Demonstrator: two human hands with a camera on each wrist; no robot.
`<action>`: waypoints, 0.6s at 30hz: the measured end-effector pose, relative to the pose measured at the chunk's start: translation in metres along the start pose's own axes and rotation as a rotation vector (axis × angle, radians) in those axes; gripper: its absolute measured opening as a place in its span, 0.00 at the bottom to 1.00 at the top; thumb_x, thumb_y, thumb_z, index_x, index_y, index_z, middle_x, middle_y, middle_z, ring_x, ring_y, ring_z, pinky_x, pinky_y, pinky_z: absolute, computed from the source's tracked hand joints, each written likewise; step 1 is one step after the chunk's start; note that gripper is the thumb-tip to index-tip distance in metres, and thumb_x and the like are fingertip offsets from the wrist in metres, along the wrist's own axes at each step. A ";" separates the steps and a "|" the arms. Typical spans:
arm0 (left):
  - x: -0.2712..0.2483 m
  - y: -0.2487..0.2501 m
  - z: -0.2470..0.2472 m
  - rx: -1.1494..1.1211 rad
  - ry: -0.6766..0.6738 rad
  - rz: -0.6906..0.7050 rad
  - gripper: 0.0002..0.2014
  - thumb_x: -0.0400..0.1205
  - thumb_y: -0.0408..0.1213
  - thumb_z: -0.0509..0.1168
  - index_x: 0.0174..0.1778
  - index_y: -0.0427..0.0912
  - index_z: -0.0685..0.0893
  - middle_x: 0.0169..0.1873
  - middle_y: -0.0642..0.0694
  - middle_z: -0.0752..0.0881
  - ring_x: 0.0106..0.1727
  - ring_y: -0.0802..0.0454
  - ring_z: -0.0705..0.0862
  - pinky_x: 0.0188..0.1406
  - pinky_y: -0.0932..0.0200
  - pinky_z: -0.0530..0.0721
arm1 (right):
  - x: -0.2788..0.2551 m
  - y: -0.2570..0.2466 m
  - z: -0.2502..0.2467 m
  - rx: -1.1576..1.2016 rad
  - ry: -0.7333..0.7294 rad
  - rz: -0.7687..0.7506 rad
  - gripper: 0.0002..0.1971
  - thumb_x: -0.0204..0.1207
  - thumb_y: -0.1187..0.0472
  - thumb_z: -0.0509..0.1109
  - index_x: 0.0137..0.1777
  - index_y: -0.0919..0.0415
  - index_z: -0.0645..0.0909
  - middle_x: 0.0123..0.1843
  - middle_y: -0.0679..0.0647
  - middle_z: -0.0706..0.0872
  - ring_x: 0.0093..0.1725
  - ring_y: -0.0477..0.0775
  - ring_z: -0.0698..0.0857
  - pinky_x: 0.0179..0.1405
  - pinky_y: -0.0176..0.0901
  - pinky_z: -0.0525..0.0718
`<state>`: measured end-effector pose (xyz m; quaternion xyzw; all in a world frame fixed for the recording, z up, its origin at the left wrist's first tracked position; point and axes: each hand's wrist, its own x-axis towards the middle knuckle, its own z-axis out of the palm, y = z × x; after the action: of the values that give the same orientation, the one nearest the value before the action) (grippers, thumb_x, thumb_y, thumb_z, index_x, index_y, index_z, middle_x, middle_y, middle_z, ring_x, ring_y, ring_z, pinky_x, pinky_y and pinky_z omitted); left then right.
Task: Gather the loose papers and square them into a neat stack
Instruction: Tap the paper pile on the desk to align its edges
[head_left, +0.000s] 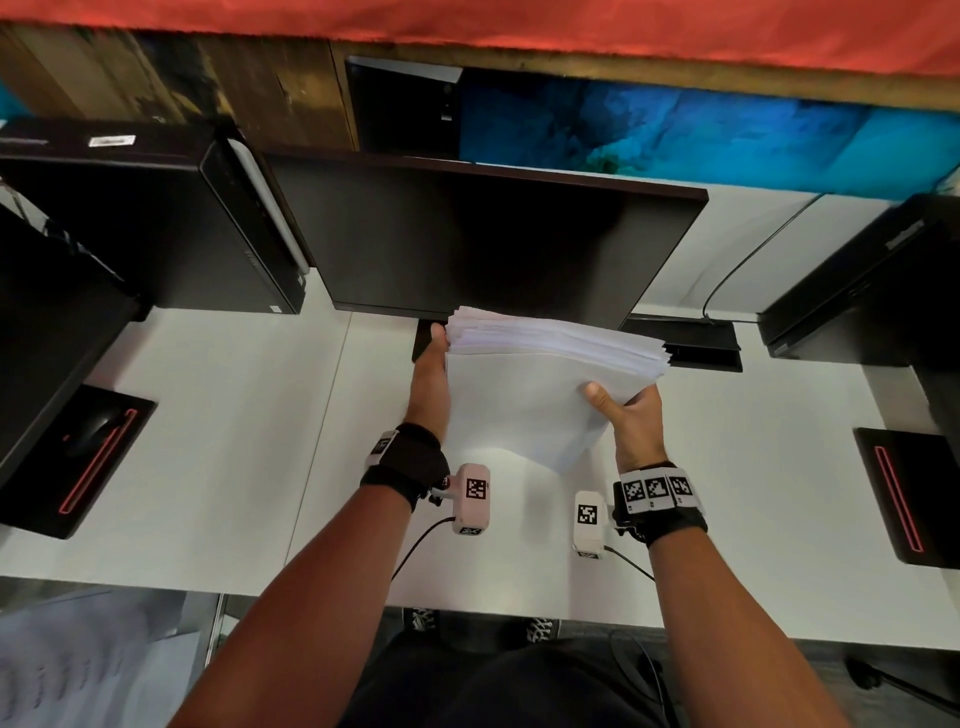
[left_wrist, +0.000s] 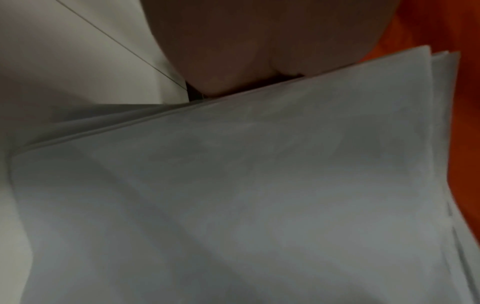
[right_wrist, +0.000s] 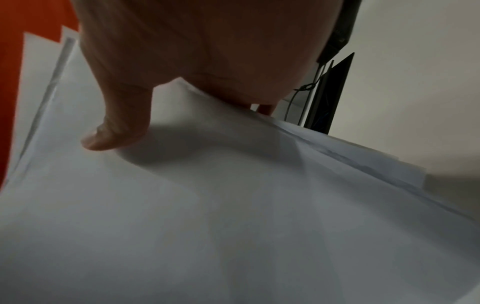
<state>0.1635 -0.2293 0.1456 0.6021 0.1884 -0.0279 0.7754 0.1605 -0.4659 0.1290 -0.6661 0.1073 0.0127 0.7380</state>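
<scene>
A thick stack of white papers (head_left: 530, 395) is held up over the white desk (head_left: 234, 441), in front of the monitor. It is tilted, with one corner pointing down toward the desk. Its top edges are fanned and uneven. My left hand (head_left: 430, 364) holds the stack's left edge; the palm (left_wrist: 233, 51) meets that edge and the fingers are hidden behind the sheets (left_wrist: 259, 185). My right hand (head_left: 631, 410) grips the lower right side, with its thumb (right_wrist: 116, 127) on the front sheet (right_wrist: 233, 216) and its fingers behind.
A dark monitor (head_left: 493, 244) stands just behind the stack. Black computer towers sit at the left (head_left: 145, 218) and right (head_left: 872, 291). A mouse (head_left: 93, 428) lies on a pad at the left, another pad (head_left: 909, 493) at the right, and a cable box (head_left: 691, 343) behind.
</scene>
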 end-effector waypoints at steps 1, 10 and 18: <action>0.001 0.000 0.000 -0.012 -0.008 -0.018 0.30 0.91 0.58 0.47 0.75 0.42 0.83 0.58 0.46 0.92 0.58 0.58 0.91 0.61 0.60 0.87 | -0.001 -0.001 0.000 0.003 -0.001 -0.001 0.29 0.72 0.70 0.81 0.73 0.67 0.79 0.63 0.58 0.91 0.62 0.56 0.91 0.57 0.45 0.88; -0.011 -0.009 -0.004 -0.057 0.020 0.154 0.36 0.78 0.72 0.60 0.73 0.48 0.79 0.71 0.32 0.82 0.74 0.32 0.79 0.79 0.34 0.75 | -0.013 -0.022 0.023 0.067 0.177 -0.107 0.35 0.75 0.41 0.77 0.76 0.57 0.72 0.72 0.63 0.82 0.70 0.60 0.84 0.69 0.52 0.84; -0.011 -0.030 -0.015 0.227 -0.051 0.255 0.50 0.68 0.42 0.83 0.84 0.47 0.64 0.75 0.45 0.79 0.74 0.52 0.81 0.73 0.52 0.84 | -0.013 -0.028 0.037 0.042 0.285 -0.122 0.20 0.74 0.35 0.70 0.63 0.36 0.74 0.64 0.45 0.84 0.64 0.44 0.84 0.65 0.38 0.81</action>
<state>0.1415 -0.2254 0.1181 0.7038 0.0865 0.0345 0.7043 0.1577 -0.4306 0.1623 -0.6509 0.1706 -0.1289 0.7284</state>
